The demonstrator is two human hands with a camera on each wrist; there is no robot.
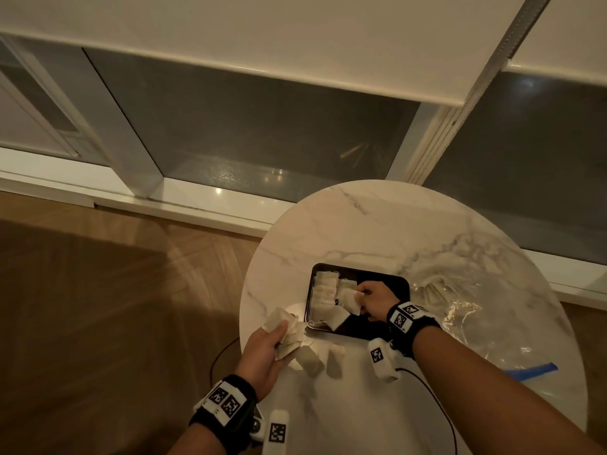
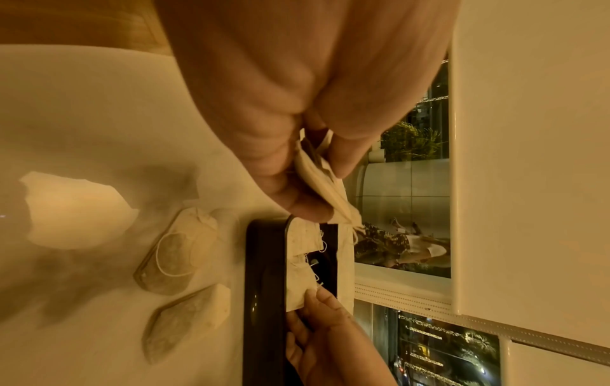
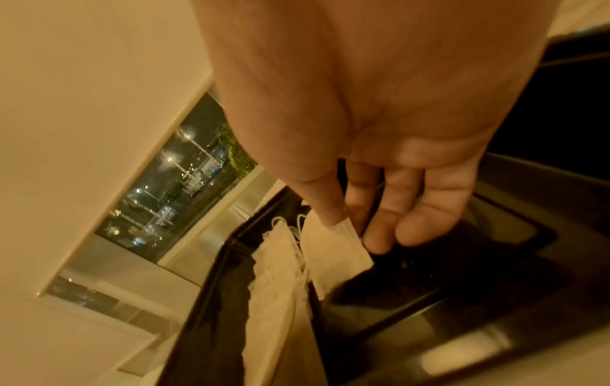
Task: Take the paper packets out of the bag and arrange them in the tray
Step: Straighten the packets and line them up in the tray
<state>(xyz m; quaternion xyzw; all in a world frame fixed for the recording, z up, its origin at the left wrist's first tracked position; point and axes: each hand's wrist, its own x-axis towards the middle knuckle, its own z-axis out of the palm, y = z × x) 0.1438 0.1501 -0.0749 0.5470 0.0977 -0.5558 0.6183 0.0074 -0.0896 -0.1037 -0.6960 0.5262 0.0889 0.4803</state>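
Observation:
A black tray (image 1: 392, 281) lies on the round marble table (image 1: 361, 224). Several paper packets (image 1: 323, 290) are lined up along its left side. My right hand (image 1: 361, 295) is over the tray and pinches one packet (image 1: 349, 302) between thumb and fingers; the right wrist view shows this packet (image 3: 333, 250) beside the row (image 3: 277, 274). Left of the tray, my left hand (image 1: 282, 333) grips a bunch of packets (image 1: 287, 330), also seen in the left wrist view as the bunch (image 2: 317, 177). The clear plastic bag (image 1: 460, 307) lies crumpled to the right.
Two loose packets (image 1: 308, 359) (image 1: 335, 359) lie on the table in front of the tray. The bag's blue zip strip (image 1: 532, 371) is near the right edge. A black cable (image 1: 437, 405) crosses the near part of the table. Wooden floor lies to the left.

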